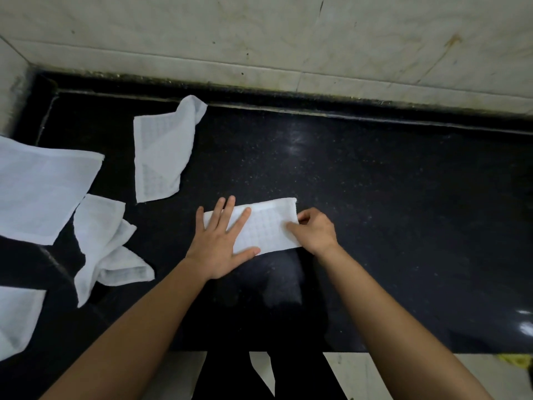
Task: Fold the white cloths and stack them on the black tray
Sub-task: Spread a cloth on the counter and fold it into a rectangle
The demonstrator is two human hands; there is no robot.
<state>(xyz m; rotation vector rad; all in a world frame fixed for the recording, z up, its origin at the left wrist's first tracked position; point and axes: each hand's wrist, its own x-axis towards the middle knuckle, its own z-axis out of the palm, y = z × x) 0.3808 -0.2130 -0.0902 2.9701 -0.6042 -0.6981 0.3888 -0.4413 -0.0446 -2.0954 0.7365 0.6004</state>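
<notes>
My left hand [222, 241] lies flat, fingers spread, pressing the left end of the part-folded white cloth [268, 226] at the centre of the black counter [389, 183]. My right hand [314, 230] pinches its right edge. Next, I judge, the right end folds leftward, edges aligned. Loose cloths [164, 151] lie left; I cannot make out the tray.

Five white cloths [268, 226] [161, 151] [40, 192] [103, 243] [14, 319], two hands [222, 246] [315, 229], one black counter [375, 197].

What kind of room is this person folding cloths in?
Likely a kitchen or utility counter: a polished black speckled stone worktop, a stained pale tiled wall behind it, and a half-folded white cloth on it.
</notes>
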